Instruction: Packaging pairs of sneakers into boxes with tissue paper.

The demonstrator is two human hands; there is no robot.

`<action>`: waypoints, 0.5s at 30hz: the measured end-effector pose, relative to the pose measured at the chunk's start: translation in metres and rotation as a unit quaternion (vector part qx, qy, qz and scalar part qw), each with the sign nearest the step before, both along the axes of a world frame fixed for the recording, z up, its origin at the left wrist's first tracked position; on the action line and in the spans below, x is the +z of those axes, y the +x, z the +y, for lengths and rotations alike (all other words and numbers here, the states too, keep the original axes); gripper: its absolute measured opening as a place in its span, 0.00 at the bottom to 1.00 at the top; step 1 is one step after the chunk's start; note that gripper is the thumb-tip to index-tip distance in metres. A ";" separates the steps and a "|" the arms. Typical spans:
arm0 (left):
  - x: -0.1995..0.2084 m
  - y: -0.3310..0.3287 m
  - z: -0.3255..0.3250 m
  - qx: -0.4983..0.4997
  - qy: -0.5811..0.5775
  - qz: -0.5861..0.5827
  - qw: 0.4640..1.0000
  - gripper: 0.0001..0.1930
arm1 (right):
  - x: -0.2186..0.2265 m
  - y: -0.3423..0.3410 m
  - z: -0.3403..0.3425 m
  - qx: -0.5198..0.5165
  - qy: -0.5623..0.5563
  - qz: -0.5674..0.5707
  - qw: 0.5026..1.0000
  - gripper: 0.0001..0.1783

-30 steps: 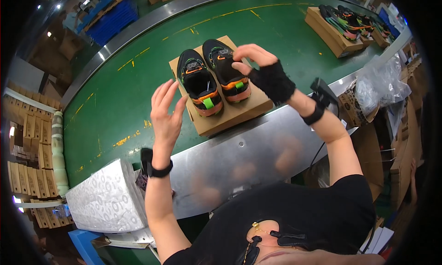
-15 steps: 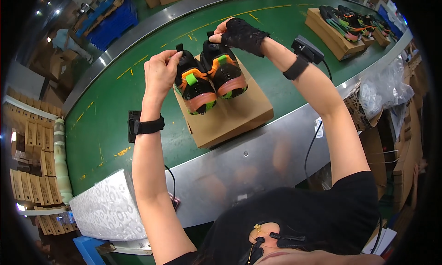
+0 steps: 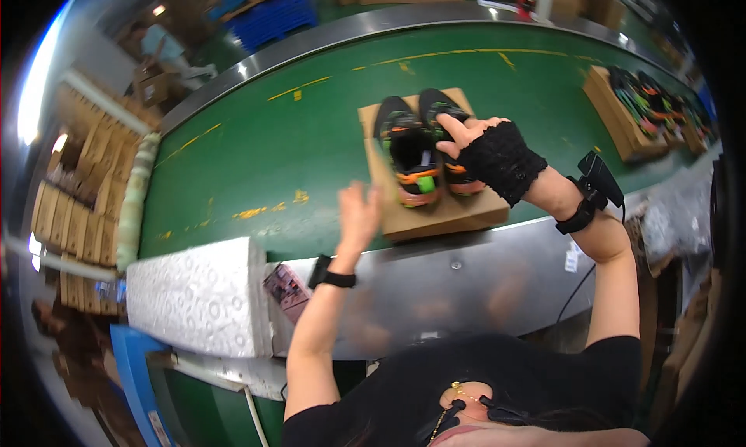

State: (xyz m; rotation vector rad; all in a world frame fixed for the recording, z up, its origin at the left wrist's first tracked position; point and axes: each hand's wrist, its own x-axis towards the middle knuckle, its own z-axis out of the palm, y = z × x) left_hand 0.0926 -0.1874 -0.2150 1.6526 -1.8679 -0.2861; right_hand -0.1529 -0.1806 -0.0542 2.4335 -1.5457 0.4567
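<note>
Sneakers (image 3: 427, 150) sit side by side on a brown box (image 3: 444, 222), long axis running away from the wearer, toes far. Right hand (image 3: 493, 153) is nearer: over the right shoe (image 3: 437, 102), covering its middle, so can't tell whether thumb and fingers pinch it. Left hand (image 3: 360, 218) is empty, fingers loosely spread, motion-blurred, just left of the left shoe (image 3: 406, 153).

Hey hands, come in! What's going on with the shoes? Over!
Left hand open, empty, near the box. Right hand over the right shoe, hold unclear. Both shoes side by side on the box. Right hand blocks part of one.
</note>
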 end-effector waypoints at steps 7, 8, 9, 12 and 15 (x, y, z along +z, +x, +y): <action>-0.023 -0.030 0.001 -0.018 0.189 0.242 0.952 0.27 | -0.023 0.009 -0.044 0.027 0.181 -0.087 0.979 0.14; -0.018 -0.030 0.002 -0.013 0.191 0.246 0.950 0.29 | -0.023 0.005 -0.046 0.028 0.181 -0.087 0.979 0.14; -0.016 -0.031 0.002 -0.009 0.194 0.251 0.948 0.30 | -0.024 -0.005 -0.049 0.025 0.219 -0.154 0.963 0.13; -0.014 -0.032 0.000 -0.017 0.195 0.266 0.944 0.30 | -0.035 -0.066 -0.068 0.074 0.123 -0.238 0.961 0.17; -0.029 -0.025 -0.002 -0.025 0.193 0.334 0.922 0.30 | -0.026 -0.131 -0.063 -0.018 0.116 -0.260 0.958 0.20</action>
